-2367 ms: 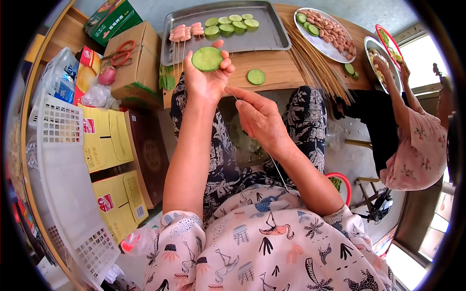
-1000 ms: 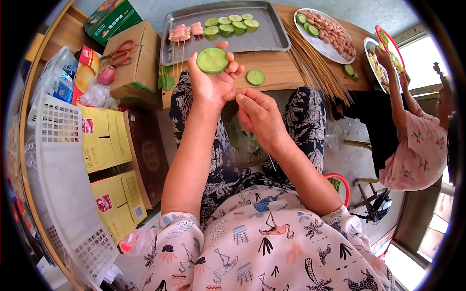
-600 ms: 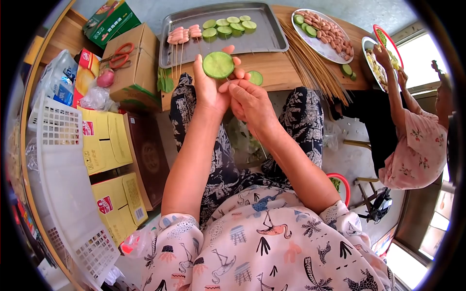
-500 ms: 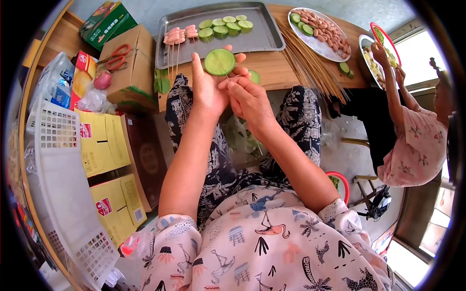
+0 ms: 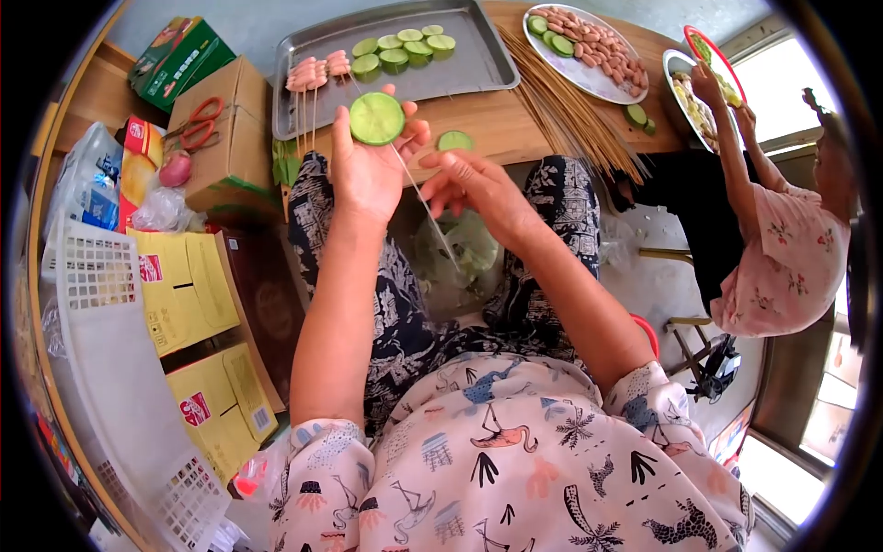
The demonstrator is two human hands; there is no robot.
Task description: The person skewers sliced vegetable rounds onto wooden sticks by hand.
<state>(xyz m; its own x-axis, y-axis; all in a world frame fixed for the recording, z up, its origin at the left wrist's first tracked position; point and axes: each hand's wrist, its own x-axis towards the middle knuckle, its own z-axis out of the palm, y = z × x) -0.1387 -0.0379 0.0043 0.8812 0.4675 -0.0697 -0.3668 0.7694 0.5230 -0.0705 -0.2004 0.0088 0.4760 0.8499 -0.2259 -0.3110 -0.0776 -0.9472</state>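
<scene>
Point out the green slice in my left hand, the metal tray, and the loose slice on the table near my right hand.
Held green slice (image 5: 376,119): head view, middle of its face.
Metal tray (image 5: 467,68): head view, bare part of its floor.
Loose green slice (image 5: 454,141): head view, middle of its upper face.

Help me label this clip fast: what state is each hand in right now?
Left hand: holding a green slice, with a skewer at its lower edge.
Right hand: open beside the skewer, apparently holding nothing.

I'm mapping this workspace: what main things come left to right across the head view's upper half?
Red-handled scissors, skewered pink pieces, left hand with a green slice, right hand, oval plate, metal bowl, co-worker's pink shirt.
</scene>
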